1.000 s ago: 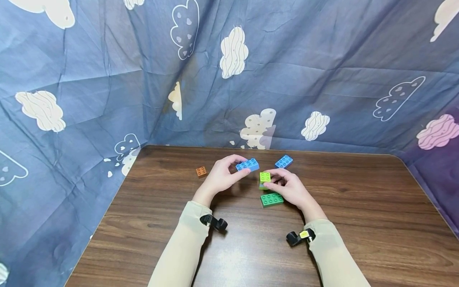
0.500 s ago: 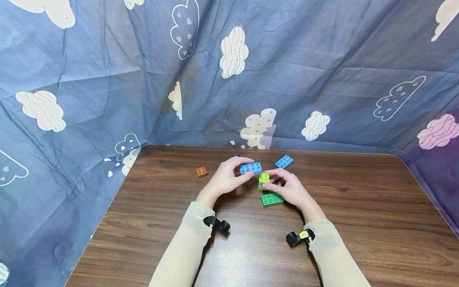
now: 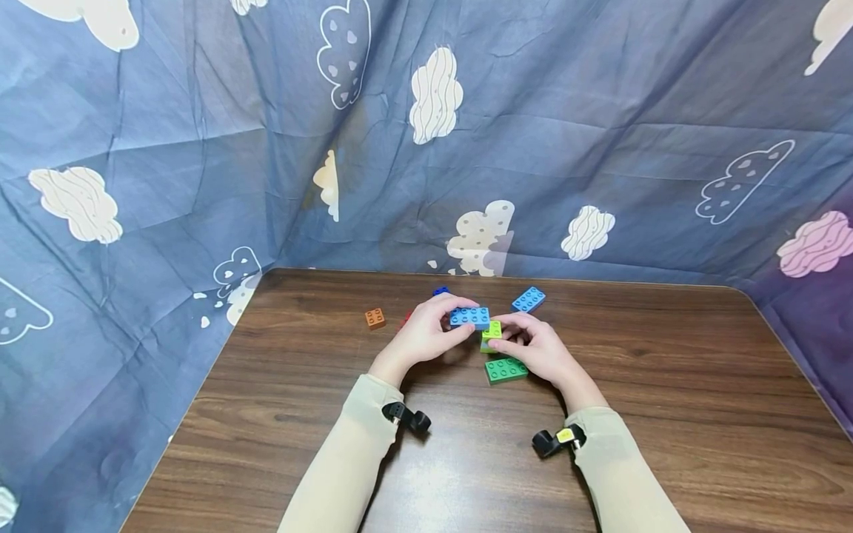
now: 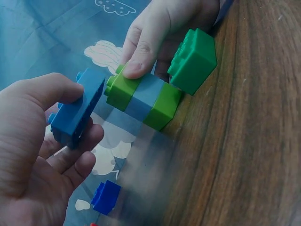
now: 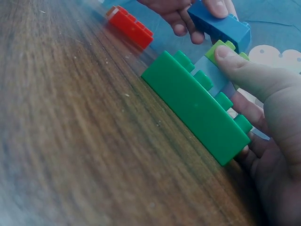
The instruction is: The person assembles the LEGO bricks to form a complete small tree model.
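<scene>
Left wrist view: I see left hand pinching blue eight-stud brick just above lime-and-light-blue stack, gap between; right hand grips stack on table; I'd level brick, align squarely, press straight down

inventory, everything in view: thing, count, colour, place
table: 1, brown, foreground
backdrop: 1, mostly blue, behind table
held blue brick: 1, blue, in left hand
stack: 1, lime/light blue/lime, in right hand
green brick: 1, green, near stack
loose blue brick: 1, blue, beyond right hand
dark blue brick: 1, dark blue, beyond left hand
red brick: 1, red, behind left hand
orange brick: 1, orange, left of left hand
wrist cameras: 2, black, cuffs
sleeves: 2, beige, forearms
hands: 2, bare, centre
</scene>
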`<state>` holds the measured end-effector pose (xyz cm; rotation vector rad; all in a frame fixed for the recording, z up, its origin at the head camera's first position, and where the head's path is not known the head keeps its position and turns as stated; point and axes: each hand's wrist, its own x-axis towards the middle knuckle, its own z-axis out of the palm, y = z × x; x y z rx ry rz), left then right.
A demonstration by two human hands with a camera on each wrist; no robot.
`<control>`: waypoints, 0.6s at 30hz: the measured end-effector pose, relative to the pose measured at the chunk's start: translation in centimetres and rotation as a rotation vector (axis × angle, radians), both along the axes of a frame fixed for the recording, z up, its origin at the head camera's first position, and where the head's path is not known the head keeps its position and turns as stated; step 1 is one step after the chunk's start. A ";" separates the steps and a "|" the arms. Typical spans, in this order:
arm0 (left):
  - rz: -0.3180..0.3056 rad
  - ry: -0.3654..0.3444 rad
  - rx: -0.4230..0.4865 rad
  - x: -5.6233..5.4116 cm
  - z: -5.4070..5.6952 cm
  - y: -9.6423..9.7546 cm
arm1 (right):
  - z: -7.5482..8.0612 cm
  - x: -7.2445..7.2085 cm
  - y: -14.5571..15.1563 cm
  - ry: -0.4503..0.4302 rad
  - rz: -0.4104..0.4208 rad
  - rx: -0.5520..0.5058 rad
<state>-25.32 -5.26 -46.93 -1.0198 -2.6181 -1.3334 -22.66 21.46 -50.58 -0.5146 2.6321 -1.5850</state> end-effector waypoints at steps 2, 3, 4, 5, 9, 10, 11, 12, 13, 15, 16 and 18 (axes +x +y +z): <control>-0.005 -0.001 -0.009 0.0 0.0 0.1 | 0.0 0.0 0.0 0.003 -0.002 0.006; -0.007 -0.003 -0.013 0.0 0.0 0.1 | 0.0 0.0 0.0 0.005 -0.004 0.009; -0.009 -0.004 -0.017 0.1 0.0 0.1 | 0.0 0.0 0.0 0.006 -0.004 0.010; -0.010 -0.005 -0.019 0.1 0.0 0.2 | 0.0 0.0 0.0 0.007 -0.006 0.013; -0.030 -0.015 -0.007 0.1 0.0 0.2 | 0.0 0.0 0.0 0.013 -0.005 0.013; -0.037 -0.014 0.000 0.1 0.0 0.2 | -0.1 0.1 0.1 0.017 -0.003 0.009; -0.042 -0.014 0.004 0.1 -0.1 0.3 | -0.1 0.1 0.1 0.021 -0.003 0.007; -0.048 -0.011 0.009 0.1 -0.1 0.3 | -0.1 0.1 0.1 0.025 -0.002 0.005; -0.052 -0.009 0.012 0.0 -0.2 0.3 | -0.1 0.1 0.1 0.027 -0.003 0.005; -0.055 -0.008 0.017 0.0 -0.2 0.3 | -0.1 0.0 0.1 0.030 -0.002 0.004; -0.055 -0.010 0.017 0.1 -0.2 0.4 | -0.2 0.0 0.1 0.030 -0.001 0.003; -0.055 -0.013 0.016 0.1 -0.2 0.4 | -0.2 0.0 0.1 0.022 -0.005 0.007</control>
